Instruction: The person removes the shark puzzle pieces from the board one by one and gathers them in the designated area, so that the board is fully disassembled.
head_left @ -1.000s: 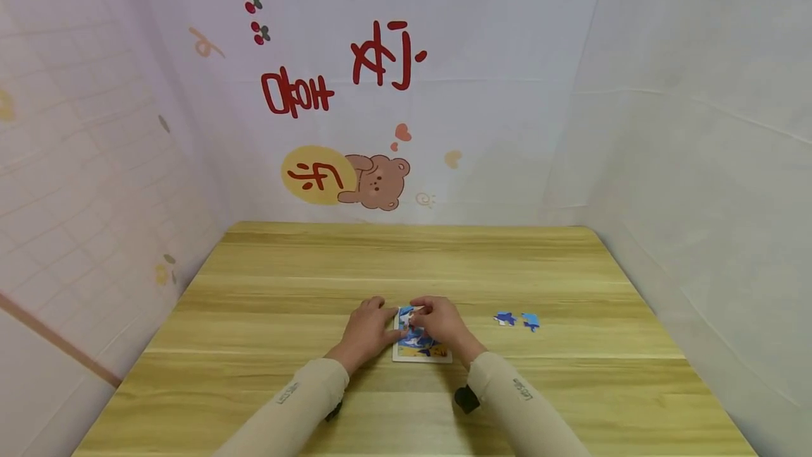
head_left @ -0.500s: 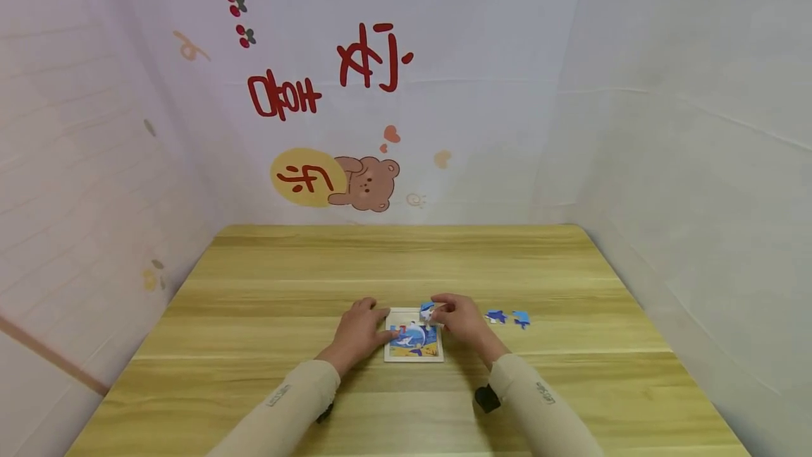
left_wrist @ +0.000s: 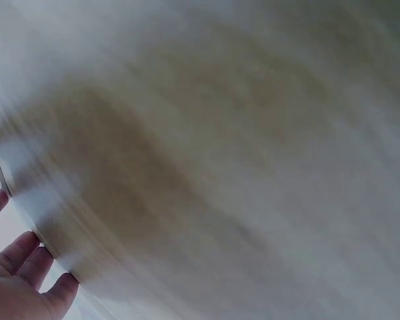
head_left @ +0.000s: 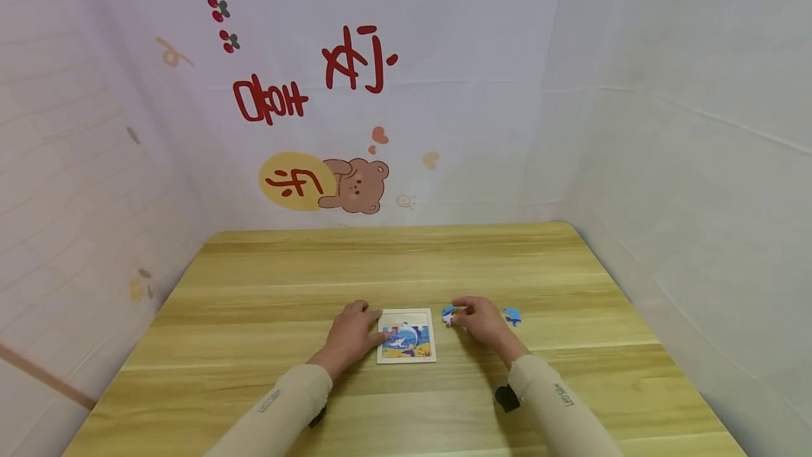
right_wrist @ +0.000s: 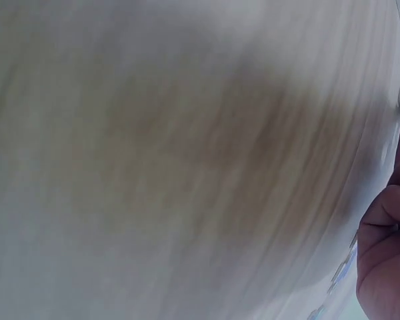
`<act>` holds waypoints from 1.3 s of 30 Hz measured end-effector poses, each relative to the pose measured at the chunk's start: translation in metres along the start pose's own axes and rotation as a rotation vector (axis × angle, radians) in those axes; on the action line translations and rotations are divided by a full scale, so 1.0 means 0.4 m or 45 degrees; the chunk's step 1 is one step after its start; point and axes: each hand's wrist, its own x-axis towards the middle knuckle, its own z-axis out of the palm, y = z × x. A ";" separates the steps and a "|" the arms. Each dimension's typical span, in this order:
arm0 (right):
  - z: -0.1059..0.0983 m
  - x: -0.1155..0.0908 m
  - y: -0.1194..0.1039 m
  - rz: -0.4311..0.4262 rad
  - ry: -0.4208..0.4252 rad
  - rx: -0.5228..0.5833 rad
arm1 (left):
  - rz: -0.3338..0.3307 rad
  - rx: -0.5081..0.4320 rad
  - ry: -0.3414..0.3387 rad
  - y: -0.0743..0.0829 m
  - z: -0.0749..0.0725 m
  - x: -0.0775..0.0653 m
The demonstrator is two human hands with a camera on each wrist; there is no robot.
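Observation:
In the head view, a white-rimmed jigsaw puzzle tray [head_left: 434,344] lies on the table, its lower part filled with a blue-and-yellow sea picture. Across the upper part the pale bare base shows. My left hand [head_left: 347,336] rests along the tray's left edge, thumb over the rim, fingers loosely extended. Just right of the tray, my right hand [head_left: 485,323] pinches a blue-and-white puzzle piece [head_left: 447,317] between thumb and fingers. Another blue puzzle piece [head_left: 512,316] lies beyond that hand. Wrist views catch only parts of the left hand [left_wrist: 30,277] and the right hand [right_wrist: 390,247].
The wood-grain table [head_left: 304,273] extends around the tray on all sides. A white printed cloth [head_left: 482,90] stands behind it, with further pale cloth at both sides. Dark wrist gear [head_left: 507,398] sits under the right sleeve.
My right hand has lifted the puzzle piece out of the tray's upper part and carried it right, past the rim. It now covers one loose piece. My left hand stays at the tray.

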 end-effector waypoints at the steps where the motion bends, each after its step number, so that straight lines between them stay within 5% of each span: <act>1: -0.003 -0.002 0.002 0.002 -0.008 -0.001 | 0.002 -0.002 -0.001 0.001 -0.001 0.000; 22: -0.037 -0.019 0.005 0.035 0.013 -0.170 | 0.007 -0.025 -0.005 0.016 0.005 -0.005; 39: -0.001 -0.019 -0.038 -0.019 -0.002 -0.038 | -0.051 0.028 -0.045 0.030 -0.011 0.013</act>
